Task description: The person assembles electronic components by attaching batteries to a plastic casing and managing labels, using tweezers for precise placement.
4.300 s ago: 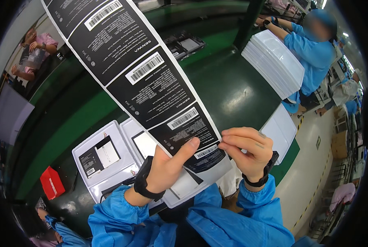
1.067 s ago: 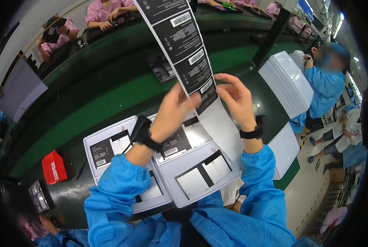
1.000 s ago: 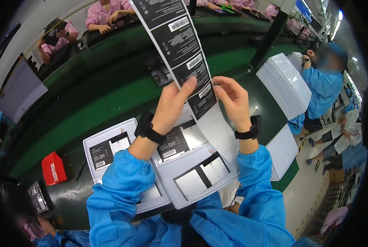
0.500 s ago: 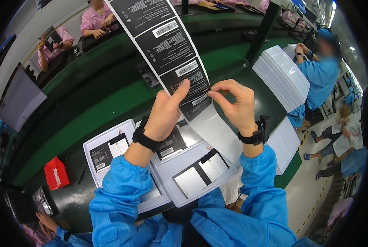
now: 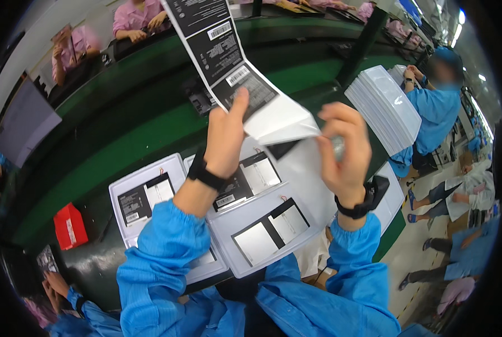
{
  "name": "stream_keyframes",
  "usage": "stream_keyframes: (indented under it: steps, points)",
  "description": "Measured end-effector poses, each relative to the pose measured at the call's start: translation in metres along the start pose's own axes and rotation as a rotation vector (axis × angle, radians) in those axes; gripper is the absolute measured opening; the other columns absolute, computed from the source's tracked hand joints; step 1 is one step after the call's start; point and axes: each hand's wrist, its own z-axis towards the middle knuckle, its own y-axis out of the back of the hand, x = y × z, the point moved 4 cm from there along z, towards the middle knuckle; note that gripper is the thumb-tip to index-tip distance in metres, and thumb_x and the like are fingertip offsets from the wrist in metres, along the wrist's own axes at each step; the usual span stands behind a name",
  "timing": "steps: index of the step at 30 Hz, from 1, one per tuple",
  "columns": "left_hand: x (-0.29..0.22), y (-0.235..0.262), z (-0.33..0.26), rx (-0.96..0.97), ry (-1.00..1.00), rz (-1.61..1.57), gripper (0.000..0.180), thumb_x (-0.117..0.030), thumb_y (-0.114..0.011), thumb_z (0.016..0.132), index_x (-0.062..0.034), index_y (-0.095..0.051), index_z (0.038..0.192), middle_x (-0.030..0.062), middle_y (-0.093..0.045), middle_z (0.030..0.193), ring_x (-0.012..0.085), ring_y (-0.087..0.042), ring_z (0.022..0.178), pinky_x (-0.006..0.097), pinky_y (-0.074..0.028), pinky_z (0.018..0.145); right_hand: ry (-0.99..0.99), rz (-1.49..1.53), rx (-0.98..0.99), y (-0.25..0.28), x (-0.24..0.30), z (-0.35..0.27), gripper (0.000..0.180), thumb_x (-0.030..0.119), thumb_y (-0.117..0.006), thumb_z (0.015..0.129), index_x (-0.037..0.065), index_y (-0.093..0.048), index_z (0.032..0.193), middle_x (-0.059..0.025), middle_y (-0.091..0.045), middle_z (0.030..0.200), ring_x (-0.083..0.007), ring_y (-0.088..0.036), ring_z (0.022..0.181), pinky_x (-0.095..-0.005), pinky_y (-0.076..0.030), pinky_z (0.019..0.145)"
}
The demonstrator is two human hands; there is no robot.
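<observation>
A long strip of black printed labels (image 5: 214, 53) hangs down into my left hand (image 5: 224, 140), which grips it with the thumb on top. Its lower end shows white backing. My right hand (image 5: 346, 154), slightly blurred, pinches the corner of a label (image 5: 284, 148) that folds away from the strip, part of its black face showing below. Beneath my hands, a white plastic tray (image 5: 244, 271) holds flat battery packs (image 5: 270, 233) with silver and black faces. On the left, another tray (image 5: 116, 196) holds a similar battery pack (image 5: 144, 199), partly labelled in black.
A red bin (image 5: 70, 226) stands on the dark green bench at left. Stacked white trays (image 5: 383, 109) rise at the right, near a co-worker in blue (image 5: 439, 106). Another person's hand (image 5: 57, 283) works at lower left. People in pink sit across the bench.
My right hand has moved right and slightly down, pulling the label's edge away from the strip. The strip's lower end now bends to the right, baring white backing. My left hand keeps its grip.
</observation>
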Motion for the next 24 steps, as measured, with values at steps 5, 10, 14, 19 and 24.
stream_keyframes:
  steps: [5, 10, 14, 19, 24]
  points:
    - [0.008, 0.023, -0.05, -0.254, -0.019, 0.312, 0.063, -0.045, -0.043, 0.11, 0.0017, -0.04, 0.153, 0.0132, -0.047, 0.153, 0.0229, -0.044, 0.141, 0.041, -0.032, 0.118, -0.632, 0.833, -0.34, 0.024, 0.02, -0.082, 0.008, 0.006, -0.052, 0.105, 0.002, -0.047, 0.11, -0.0161, -0.063, 0.112, -0.0193, -0.064, 0.085, -0.0324, -0.053, 0.071]
    - [0.033, 0.011, -0.169, 0.327, 0.355, -0.177, 0.055, -0.016, -0.058, 0.105, 0.0048, -0.04, 0.152, 0.018, -0.052, 0.149, 0.0215, -0.054, 0.133, 0.034, -0.044, 0.108, -1.214, 1.248, -0.18, -0.012, 0.069, -0.14, 0.009, 0.009, -0.054, 0.106, 0.001, -0.05, 0.108, -0.0166, -0.065, 0.108, -0.0241, -0.07, 0.09, -0.0347, -0.057, 0.068]
    - [0.033, 0.042, -0.188, 0.469, 0.478, 0.589, 0.028, -0.022, -0.063, 0.104, 0.0039, -0.07, 0.112, 0.0105, -0.072, 0.07, 0.0127, -0.066, 0.057, 0.029, -0.053, 0.054, -0.716, 0.817, 0.756, 0.014, 0.06, -0.153, 0.03, 0.006, -0.078, 0.089, -0.002, -0.067, 0.116, -0.0142, -0.076, 0.104, -0.021, -0.075, 0.085, -0.0299, -0.058, 0.073]
    - [0.032, 0.048, -0.218, 0.833, 0.768, 0.678, 0.025, -0.023, -0.059, 0.104, -0.0013, -0.069, 0.113, 0.0097, -0.074, 0.075, 0.0209, -0.073, 0.065, 0.032, -0.057, 0.059, -0.597, 0.432, 0.883, -0.009, 0.071, -0.135, 0.029, 0.014, -0.084, 0.083, 0.002, -0.075, 0.108, -0.014, -0.077, 0.093, -0.0219, -0.077, 0.083, -0.0287, -0.057, 0.067]
    - [0.021, 0.059, -0.237, 0.793, 0.731, 0.824, 0.031, -0.026, -0.065, 0.102, -0.0009, -0.067, 0.119, 0.0081, -0.074, 0.078, 0.0196, -0.074, 0.063, 0.029, -0.057, 0.056, -1.067, 0.526, 0.874, -0.017, 0.074, -0.177, 0.011, 0.009, -0.074, 0.093, -0.001, -0.075, 0.097, -0.0102, -0.072, 0.067, -0.0155, -0.071, 0.059, -0.0265, -0.051, 0.054]
